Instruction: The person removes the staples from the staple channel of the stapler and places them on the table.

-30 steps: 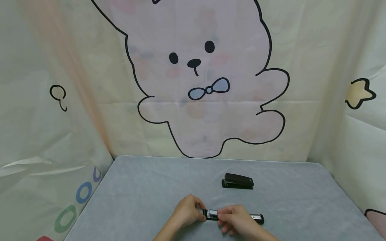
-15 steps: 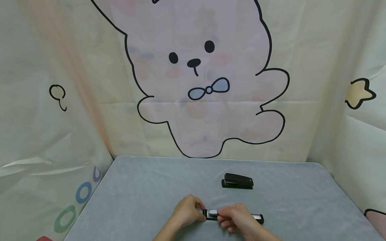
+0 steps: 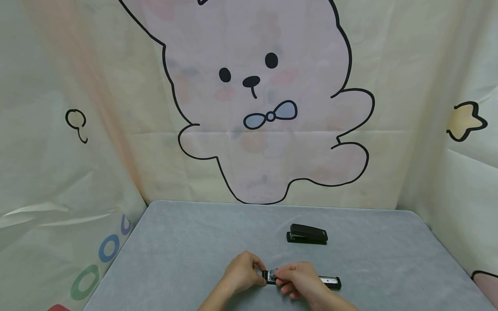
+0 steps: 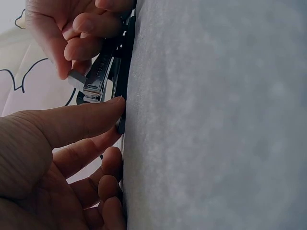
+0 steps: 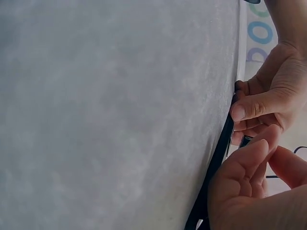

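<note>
A black stapler (image 3: 330,281), swung open and stretched out long, lies on the grey cloth-covered table. My left hand (image 3: 242,273) holds its left end between thumb and forefinger. Over the middle of the stapler is my right hand (image 3: 302,281), covering part of it. In the left wrist view, the right fingertips pinch a small silver piece (image 4: 76,80), which looks like a strip of staples, at the end of the shiny metal magazine (image 4: 97,79). In the right wrist view, the right hand's fingers hide most of the magazine.
A second black stapler (image 3: 307,234), closed, stands farther back on the table (image 3: 202,233). Printed cloth (image 3: 381,168) hangs behind the table and on both sides.
My right hand has slid slightly left along the stapler, towards the left hand, and the silver piece now shows tilted at its fingertips. The left hand keeps its place.
</note>
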